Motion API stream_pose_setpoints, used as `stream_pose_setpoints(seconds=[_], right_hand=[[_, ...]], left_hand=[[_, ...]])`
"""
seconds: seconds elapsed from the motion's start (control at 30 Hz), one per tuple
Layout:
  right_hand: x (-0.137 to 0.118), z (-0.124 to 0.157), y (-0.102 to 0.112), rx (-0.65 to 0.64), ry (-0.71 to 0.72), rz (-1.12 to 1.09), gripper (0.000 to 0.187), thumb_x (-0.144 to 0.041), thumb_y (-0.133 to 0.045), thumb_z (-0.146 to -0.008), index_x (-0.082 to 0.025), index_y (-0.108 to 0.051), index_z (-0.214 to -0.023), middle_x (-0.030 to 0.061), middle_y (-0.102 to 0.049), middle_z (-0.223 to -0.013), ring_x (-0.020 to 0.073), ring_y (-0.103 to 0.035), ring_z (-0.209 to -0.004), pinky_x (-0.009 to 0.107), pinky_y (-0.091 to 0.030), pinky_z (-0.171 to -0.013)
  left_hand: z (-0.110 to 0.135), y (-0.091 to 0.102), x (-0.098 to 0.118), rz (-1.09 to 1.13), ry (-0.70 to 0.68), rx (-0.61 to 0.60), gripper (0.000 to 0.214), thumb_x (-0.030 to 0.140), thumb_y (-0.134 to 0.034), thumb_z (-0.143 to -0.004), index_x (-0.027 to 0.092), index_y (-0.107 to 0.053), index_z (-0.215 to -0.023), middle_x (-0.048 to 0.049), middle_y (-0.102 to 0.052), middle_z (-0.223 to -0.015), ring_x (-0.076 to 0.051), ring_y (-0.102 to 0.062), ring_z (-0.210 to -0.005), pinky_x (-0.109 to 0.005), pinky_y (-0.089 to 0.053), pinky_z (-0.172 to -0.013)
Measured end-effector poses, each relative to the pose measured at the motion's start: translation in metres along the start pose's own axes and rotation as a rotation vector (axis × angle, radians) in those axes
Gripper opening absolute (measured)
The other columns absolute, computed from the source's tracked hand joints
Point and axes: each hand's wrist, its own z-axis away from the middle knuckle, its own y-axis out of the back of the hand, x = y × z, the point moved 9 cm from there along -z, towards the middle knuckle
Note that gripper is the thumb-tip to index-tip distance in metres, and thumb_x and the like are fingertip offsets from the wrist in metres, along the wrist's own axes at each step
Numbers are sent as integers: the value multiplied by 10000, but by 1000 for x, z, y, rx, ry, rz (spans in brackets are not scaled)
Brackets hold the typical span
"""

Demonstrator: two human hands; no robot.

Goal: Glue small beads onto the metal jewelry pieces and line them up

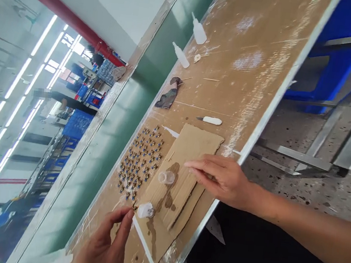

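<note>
Thumb and forefinger of my left hand (107, 240) are closed on a small brass-coloured part (135, 207), beside a cloudy plastic cup (146, 210) on cardboard. My right hand (221, 177) hovers over the right side of the cardboard sheet (196, 140). Its fingers are stretched forward, thumb slightly apart, with nothing visible in them. Between the hands stands a small clear cup (166, 177) among dark wet stains. A toothpick (172, 156) lies on the cardboard. Many small gold-and-blue parts (141, 157) are spread out in rows left of it.
A white-handled knife (212, 120) and a dark cloth scrap (168, 95) lie farther along the bench. Two white squeeze bottles (199, 32) stand beyond them. A white strip (145, 248) lies along the near cardboard edge. The metal bench edge (274, 102) runs along the right, beside a blue stool.
</note>
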Motion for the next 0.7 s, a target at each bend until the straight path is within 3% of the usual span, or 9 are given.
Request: stream_pose_setpoints(seconds=[0.13, 0.23, 0.33, 0.47, 0.7], right_hand=[[0, 3, -3, -27, -15, 19, 149, -119, -529, -873, -166, -611, -988, 25, -622, -689, 86, -535, -570, 217, -423, -533], [-1, 5, -6, -47, -29, 57, 149, -147, -537, -876, -201, -612, -993, 20, -653, -714, 95, -574, -572, 229, -430, -513], [-3, 5, -7, -80, -45, 125, 159, -155, -519, -882, -237, -612, -982, -7, -674, -733, 105, -621, -609, 230, -454, -517], [-7, 5, -10, -109, -46, 215, 138, -152, -542, -869, -216, -629, -954, -16, -689, -753, 86, -641, -639, 202, -474, -541], [-2, 11, -11, -108, -50, 238, 134, -160, -600, -837, -195, -664, -950, -1, -687, -737, 93, -643, -646, 214, -446, -515]], left_hand=[[30, 23, -75, 124, 228, 170, 279, 457, -721, -605, 234, -707, -771, -1, -724, -801, -223, -664, -872, -341, -479, -883], [51, 26, -128, 220, 383, 174, 294, 435, -757, -558, 206, -706, -736, -20, -725, -780, -221, -671, -839, -323, -508, -828], [70, 18, -164, 260, 492, 121, 393, 479, -789, -481, 175, -713, -718, -42, -721, -751, -232, -670, -790, -318, -525, -762], [85, 2, -179, 270, 489, 101, 462, 548, -754, -521, 156, -717, -762, -55, -719, -770, -223, -660, -771, -302, -516, -728], [88, -3, -171, 212, 382, 150, 384, 540, -719, -608, 182, -717, -745, -66, -723, -741, -236, -672, -692, -344, -542, -645]])
